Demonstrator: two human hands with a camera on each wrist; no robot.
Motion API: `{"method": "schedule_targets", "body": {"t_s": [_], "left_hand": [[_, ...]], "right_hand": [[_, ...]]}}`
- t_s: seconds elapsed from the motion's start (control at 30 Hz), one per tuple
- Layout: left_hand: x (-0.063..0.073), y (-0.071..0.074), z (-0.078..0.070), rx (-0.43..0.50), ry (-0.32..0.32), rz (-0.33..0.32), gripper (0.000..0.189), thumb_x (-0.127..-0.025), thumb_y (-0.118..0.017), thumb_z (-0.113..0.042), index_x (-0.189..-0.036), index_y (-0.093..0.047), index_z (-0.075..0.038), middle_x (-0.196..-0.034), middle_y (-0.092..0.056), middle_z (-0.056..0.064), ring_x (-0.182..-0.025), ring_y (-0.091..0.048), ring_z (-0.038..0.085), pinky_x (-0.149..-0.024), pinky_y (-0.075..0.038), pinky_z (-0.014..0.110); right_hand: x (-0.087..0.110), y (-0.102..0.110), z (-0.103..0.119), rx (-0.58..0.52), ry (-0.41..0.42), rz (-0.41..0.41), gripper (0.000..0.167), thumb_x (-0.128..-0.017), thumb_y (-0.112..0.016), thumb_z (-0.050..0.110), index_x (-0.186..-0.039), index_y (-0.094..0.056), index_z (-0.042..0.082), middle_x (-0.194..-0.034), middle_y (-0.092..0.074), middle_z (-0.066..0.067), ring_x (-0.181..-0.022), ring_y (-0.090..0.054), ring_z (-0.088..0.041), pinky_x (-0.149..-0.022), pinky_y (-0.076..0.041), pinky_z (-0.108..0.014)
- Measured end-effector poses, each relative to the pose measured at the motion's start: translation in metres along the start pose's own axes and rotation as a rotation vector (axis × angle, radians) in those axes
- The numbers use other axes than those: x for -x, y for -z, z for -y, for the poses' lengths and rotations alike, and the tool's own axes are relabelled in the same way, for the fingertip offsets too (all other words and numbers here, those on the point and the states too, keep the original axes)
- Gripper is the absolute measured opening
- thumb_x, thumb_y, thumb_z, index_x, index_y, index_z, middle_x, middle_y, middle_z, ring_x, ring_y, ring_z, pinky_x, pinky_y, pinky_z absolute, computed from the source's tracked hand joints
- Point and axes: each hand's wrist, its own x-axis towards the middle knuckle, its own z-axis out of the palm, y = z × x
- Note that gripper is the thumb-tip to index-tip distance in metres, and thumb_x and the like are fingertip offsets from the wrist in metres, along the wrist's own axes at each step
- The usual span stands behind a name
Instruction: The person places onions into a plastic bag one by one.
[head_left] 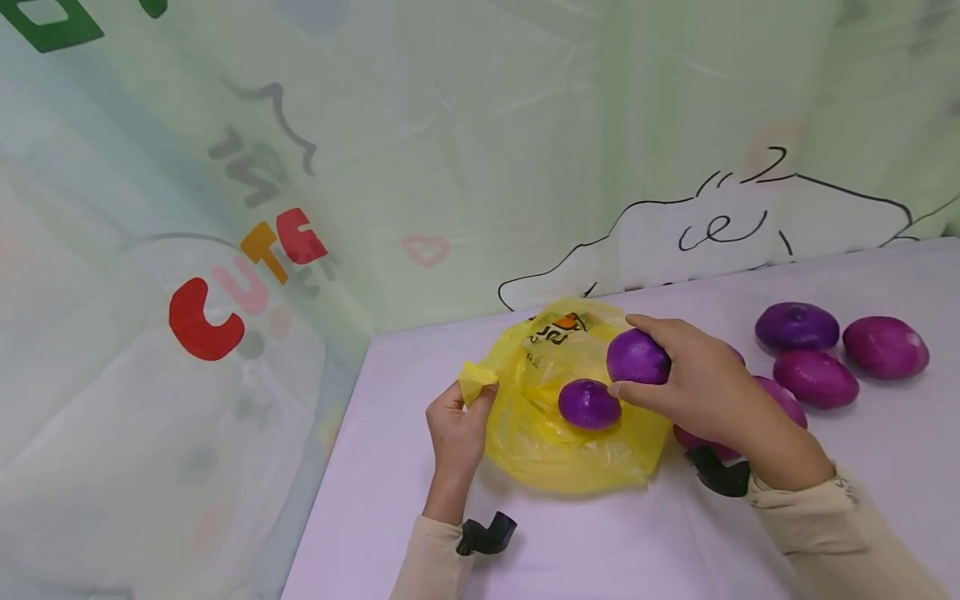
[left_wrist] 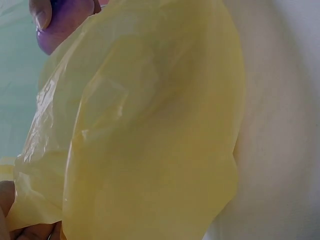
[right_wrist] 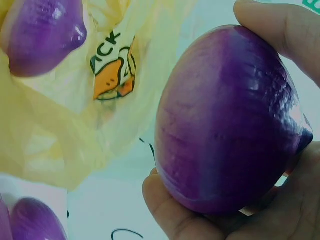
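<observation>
- White table (head_left: pixel 375 458): carries bag and loose onions, all near the hands.
- Yellow bag (head_left: pixel 555 468): lies crumpled on it, rim drawn leftward.
- Right hand (head_left: pixel 712 387): thumb and fingers round a purple onion (head_left: pixel 637 357) over the bag; wide grip likely suits smooth roundness.
- Left hand (head_left: pixel 459 429): pinches bag's rim, probably steadying it.
- Second onion (head_left: pixel 590 406): on yellow plastic; inside, cannot tell.
- Other onions (head_left: pixel 885 347): right of bag.
</observation>
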Motion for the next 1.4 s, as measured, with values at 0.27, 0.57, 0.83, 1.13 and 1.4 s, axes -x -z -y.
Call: {"method": "schedule_targets", "body": {"t_s": [0.27, 0.57, 0.83, 1.13, 1.4], "left_hand": [[-0.001, 0.0, -0.001, -0.004, -0.007, -0.003, 0.013, -0.093, -0.077, -0.011, -0.1, -0.08, -0.001, -0.098, -0.079, 0.01, -0.077, -0.07, 0.016, -0.071, -0.061, 0.026], [0.001, -0.002, -0.003, -0.002, -0.018, 0.006, 0.014, -0.094, -0.076, -0.013, -0.103, -0.081, -0.002, -0.1, -0.08, 0.009, -0.079, -0.072, 0.02, -0.072, -0.062, 0.027], [0.001, -0.002, -0.004, -0.008, -0.008, 0.009, 0.015, -0.094, -0.076, -0.013, -0.103, -0.08, -0.001, -0.098, -0.079, 0.01, -0.078, -0.074, 0.031, -0.068, -0.062, 0.026], [0.001, -0.003, -0.003, -0.009, -0.032, 0.023, 0.014, -0.094, -0.076, -0.012, -0.102, -0.081, -0.002, -0.098, -0.08, 0.009, -0.078, -0.075, 0.03, -0.068, -0.062, 0.027], [0.002, -0.003, -0.004, -0.015, -0.046, 0.027, 0.013, -0.094, -0.076, -0.012, -0.102, -0.081, -0.003, -0.098, -0.08, 0.008, -0.079, -0.075, 0.028, -0.069, -0.062, 0.027]], "right_hand": [[-0.006, -0.013, 0.011, -0.024, 0.007, 0.042, 0.098, -0.085, -0.085, 0.045, -0.16, -0.038, 0.004, -0.15, -0.049, -0.029, -0.124, -0.055, -0.049, -0.096, -0.052, -0.066], [-0.008, -0.028, 0.017, -0.039, 0.046, 0.077, 0.091, -0.086, -0.084, 0.044, -0.157, -0.043, 0.006, -0.151, -0.05, -0.026, -0.125, -0.058, -0.047, -0.097, -0.053, -0.063], [-0.009, -0.045, 0.02, 0.002, 0.1, 0.065, 0.087, -0.083, -0.086, 0.043, -0.152, -0.051, 0.006, -0.148, -0.053, -0.026, -0.117, -0.063, -0.044, -0.09, -0.059, -0.058], [-0.008, -0.058, 0.022, 0.02, 0.153, 0.05, 0.085, -0.081, -0.089, 0.038, -0.149, -0.053, 0.003, -0.139, -0.059, -0.027, -0.114, -0.065, -0.042, -0.088, -0.059, -0.058], [-0.007, -0.067, 0.025, 0.026, 0.157, 0.058, 0.083, -0.08, -0.09, 0.035, -0.149, -0.054, 0.004, -0.137, -0.06, -0.025, -0.11, -0.066, -0.04, -0.086, -0.06, -0.055]]}}
